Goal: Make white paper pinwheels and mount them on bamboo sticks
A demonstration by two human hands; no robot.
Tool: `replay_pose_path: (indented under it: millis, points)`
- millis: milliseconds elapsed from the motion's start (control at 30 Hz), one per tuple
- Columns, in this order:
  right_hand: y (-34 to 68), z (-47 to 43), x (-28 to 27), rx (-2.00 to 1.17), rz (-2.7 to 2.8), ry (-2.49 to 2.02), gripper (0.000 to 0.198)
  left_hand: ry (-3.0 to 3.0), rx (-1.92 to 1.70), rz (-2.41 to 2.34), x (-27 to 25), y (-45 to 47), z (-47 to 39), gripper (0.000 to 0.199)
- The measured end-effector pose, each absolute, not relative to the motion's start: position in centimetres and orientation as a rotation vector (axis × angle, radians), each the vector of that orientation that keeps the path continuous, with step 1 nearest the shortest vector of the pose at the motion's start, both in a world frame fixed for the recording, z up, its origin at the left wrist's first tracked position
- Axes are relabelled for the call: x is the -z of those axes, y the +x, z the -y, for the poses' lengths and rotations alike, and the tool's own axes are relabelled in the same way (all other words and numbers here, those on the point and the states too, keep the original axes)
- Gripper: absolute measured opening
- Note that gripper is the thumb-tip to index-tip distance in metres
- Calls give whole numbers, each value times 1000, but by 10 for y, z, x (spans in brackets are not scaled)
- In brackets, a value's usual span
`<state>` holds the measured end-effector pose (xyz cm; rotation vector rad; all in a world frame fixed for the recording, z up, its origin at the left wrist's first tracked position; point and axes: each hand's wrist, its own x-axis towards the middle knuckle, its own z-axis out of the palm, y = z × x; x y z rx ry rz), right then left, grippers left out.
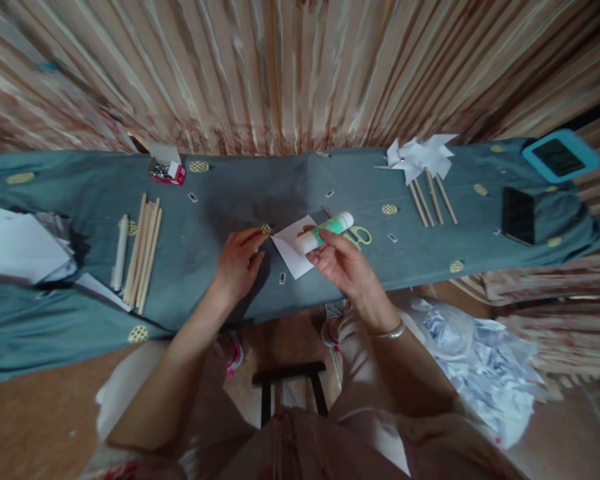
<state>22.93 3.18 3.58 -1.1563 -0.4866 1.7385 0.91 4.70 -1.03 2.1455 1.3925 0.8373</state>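
Observation:
A green-and-white glue stick is held in my right hand, tilted above the table. Beneath it lies a small square of white paper, partly covered by the glue stick and my fingers. My left hand rests at the paper's left side, thumb apart from the other fingers and fingertips close to its left corner. It holds nothing that I can see. Scissors with pale green handles lie just past the glue stick, their blades mostly hidden behind it.
On the left are wooden sticks, a white tube, stacked paper and a red box of small metal pieces. Rightward lie white paper pinwheels, a phone and a blue-framed device. A bag of paper scraps sits below.

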Motion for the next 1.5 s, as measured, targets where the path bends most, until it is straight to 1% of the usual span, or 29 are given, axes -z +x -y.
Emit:
replay_pose_path:
  millis: [100,167,300,400,467,533,667,900,1100,1267,1400,1500]
  points:
    - [229,-33,-37,-1727,481,-1156,13,2246,-789,-1401,14,10,-49,36]
    - [229,-33,-36,-1715,511,-1143,17,2267,-798,-1419,11,11,-49,37]
    - [230,-33,-37,-1674,703,-1169,26,2233,-970,-1429,-6,18,-42,36]
    - [230,-30,-37,-1685,830,-1178,31,2173,-1053,-1309,-19,29,-31,45]
    - [229,-28,-36,-1694,884,-1166,33,2051,-1037,-1260,-24,37,-24,51]
    - [228,-26,-34,-1700,915,-1143,32,1913,-1065,-1226,-27,44,-19,48]
    - [226,-24,-28,-1771,878,-1044,30,1733,-1137,-1178,-26,49,-17,31]
    - [223,-24,-30,-1777,957,-1141,31,1725,-1124,-1233,-32,47,-16,17]
    - [220,-22,-34,-1820,806,-1111,33,1801,-1210,-1175,-34,49,-13,22]
    - [218,-21,-22,-1878,575,-1004,26,1884,-1274,-1187,-35,49,-13,23]
    - [215,-20,-14,-1974,471,-895,28,1967,-1308,-1220,-37,48,-11,24]
    - [213,-19,-14,-1984,458,-901,23,1983,-1322,-1235,-39,48,-10,27]
